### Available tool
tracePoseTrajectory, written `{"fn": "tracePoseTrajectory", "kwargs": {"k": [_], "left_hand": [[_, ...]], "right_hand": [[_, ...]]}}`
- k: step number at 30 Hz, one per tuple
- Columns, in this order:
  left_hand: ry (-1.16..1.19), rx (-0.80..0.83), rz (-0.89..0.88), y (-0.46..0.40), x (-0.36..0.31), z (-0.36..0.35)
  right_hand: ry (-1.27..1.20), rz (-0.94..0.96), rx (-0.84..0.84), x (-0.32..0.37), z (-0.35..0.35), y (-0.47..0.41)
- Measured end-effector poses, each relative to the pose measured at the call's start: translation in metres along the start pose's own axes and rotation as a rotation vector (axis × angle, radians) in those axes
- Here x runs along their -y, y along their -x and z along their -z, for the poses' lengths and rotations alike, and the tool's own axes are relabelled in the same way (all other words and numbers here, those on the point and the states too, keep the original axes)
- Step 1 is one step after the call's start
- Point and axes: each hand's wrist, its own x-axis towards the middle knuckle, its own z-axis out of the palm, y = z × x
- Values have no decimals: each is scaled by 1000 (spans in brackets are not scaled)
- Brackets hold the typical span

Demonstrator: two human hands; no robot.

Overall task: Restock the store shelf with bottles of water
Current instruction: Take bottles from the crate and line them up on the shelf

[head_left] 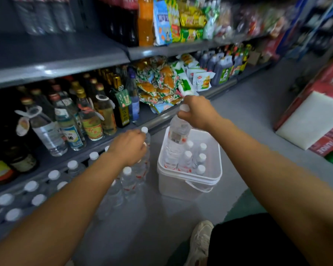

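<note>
Over white tub, bottle under fingers

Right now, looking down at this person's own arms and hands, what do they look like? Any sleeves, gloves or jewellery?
Both arms are bare from the bottom edge of the picture to the fingers: no sleeves show. The left hand and the right hand wear no gloves, and no watch, bracelet or ring shows. Whether a short sleeve sits higher up cannot be told. Lower down, dark clothing and a pale sneaker show.
</note>
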Motion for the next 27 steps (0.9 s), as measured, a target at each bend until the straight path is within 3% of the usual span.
{"fn": "tracePoseTrajectory", "kwargs": {"k": [8,18,27], "left_hand": [[-45,-255,57,3,37,104],[-120,-338,191,0,114,182],[-224,-374,327,-16,228,232]], "right_hand": [[8,152,-182,76,82,-31],[-89,261,-364,166,114,-96],[-240,356,-534,263,140,-195]]}}
